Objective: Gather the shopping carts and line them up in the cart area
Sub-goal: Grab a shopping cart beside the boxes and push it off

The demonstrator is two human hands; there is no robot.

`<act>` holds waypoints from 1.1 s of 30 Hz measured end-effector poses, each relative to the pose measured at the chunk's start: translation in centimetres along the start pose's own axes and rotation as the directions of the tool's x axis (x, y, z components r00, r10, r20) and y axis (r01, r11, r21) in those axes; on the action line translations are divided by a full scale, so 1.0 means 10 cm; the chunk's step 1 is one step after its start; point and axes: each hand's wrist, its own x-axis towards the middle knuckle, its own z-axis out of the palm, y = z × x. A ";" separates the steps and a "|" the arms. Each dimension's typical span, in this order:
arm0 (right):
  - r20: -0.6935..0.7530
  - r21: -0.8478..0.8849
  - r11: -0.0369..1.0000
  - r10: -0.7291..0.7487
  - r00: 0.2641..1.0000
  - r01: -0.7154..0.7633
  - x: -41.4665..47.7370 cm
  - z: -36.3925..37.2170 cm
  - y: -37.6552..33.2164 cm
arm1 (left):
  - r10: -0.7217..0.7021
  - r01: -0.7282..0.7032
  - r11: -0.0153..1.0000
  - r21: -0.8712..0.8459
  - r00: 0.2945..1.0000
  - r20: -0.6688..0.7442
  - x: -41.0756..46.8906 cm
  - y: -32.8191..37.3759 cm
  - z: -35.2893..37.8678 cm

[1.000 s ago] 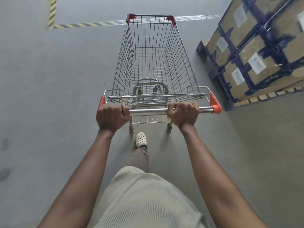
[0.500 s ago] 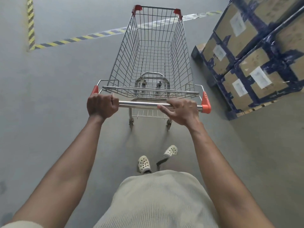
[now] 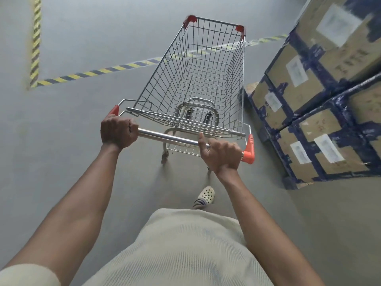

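Head view: the shopping cart (image 3: pixel 162 79) stands on the grey floor (image 3: pixel 82 151). Its nose is angled toward the yellow-black striped tape (image 3: pixel 99 71), and stacked cardboard boxes (image 3: pixel 299 96) sit just beside it on the right.

The left hand (image 3: pixel 118 131) is fisted fully round the handle bar (image 3: pixel 167 138) by the left red end cap. The right hand (image 3: pixel 221 154) has its fingers curled over the bar by the right cap, thumb raised. The wide-set grips are judged to give steering leverage and hold the basket clear of the boxes.

- **Cart:** chromed wire mesh, tapered empty basket, smooth tubular bar, red plastic corners.
- **Boxes:** brown board, dark blue taping, white labels.
- **Floor:** smooth, matte.
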 end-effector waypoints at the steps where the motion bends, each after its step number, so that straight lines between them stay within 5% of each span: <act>1: 0.015 0.000 1.000 0.005 1.000 -0.005 0.16 0.02 0.05 | -0.012 0.012 1.000 0.004 1.000 0.022 0.17 0.06 0.06; 9: 0.038 0.022 1.000 -0.004 0.999 0.003 1.32 0.35 0.49 | -0.015 0.016 1.000 -0.019 0.998 0.056 1.27 0.39 0.56; 20: 0.102 0.004 1.000 0.018 0.995 -0.018 3.34 0.94 0.71 | 0.076 -0.079 0.997 -0.014 0.986 -0.148 3.23 0.47 1.38; 33: 0.265 0.087 0.996 0.003 0.964 -0.027 5.85 1.48 0.66 | -0.019 0.014 0.998 -0.059 0.996 -0.085 5.18 0.45 1.82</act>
